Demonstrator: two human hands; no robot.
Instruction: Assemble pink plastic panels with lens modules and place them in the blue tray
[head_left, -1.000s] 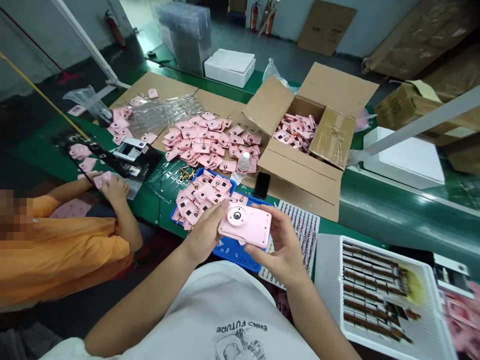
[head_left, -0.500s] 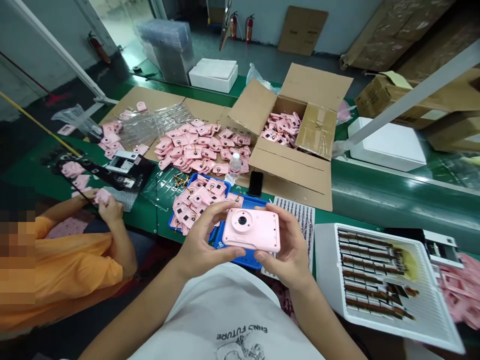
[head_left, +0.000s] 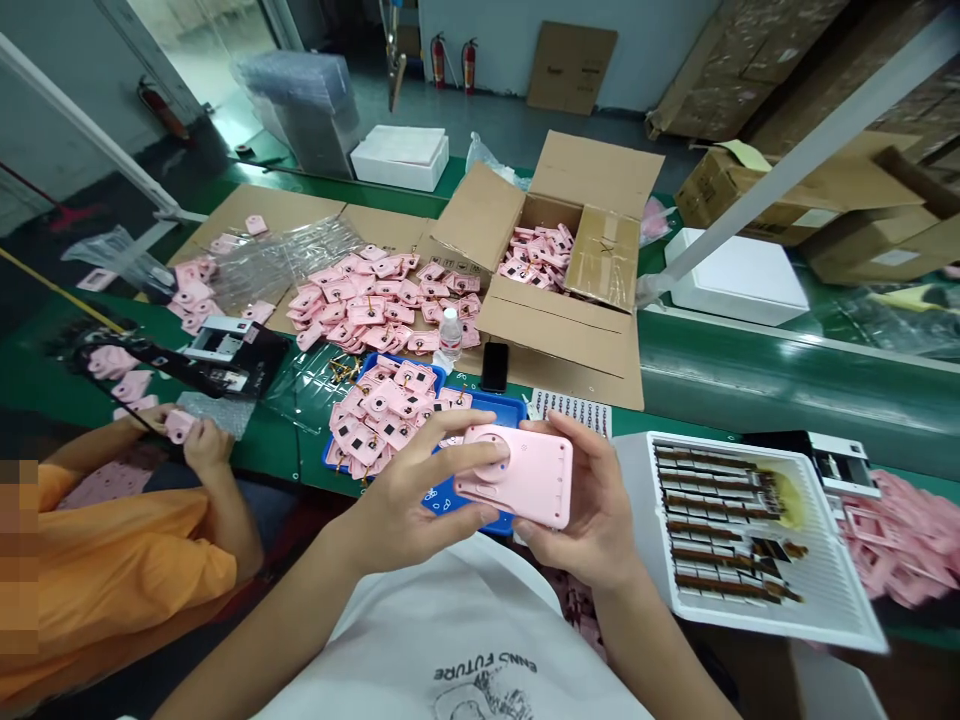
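Note:
A pink toy-camera shell (head_left: 525, 480) is held between both my hands above the table's near edge. My left hand (head_left: 420, 495) grips its left side, with the thumb laid across the round lens ring. My right hand (head_left: 592, 515) cups the right side from below, fingers wrapped round the edge. Just beyond the hands lies a blue tray (head_left: 495, 405) heaped with several small pink shell parts (head_left: 375, 410).
An open cardboard box (head_left: 562, 320) of pink parts stands behind a black phone (head_left: 494, 366) and a small bottle (head_left: 448, 335). A white tray (head_left: 840, 600) of brown strips lies at right. At left, a person in an orange shirt (head_left: 112, 560) handles a pink part. A green conveyor (head_left: 787, 370) runs beyond.
The pink shell has stayed in both hands. My left thumb has slid over the lens ring, hiding the lens hole. The view has swung a little to the right.

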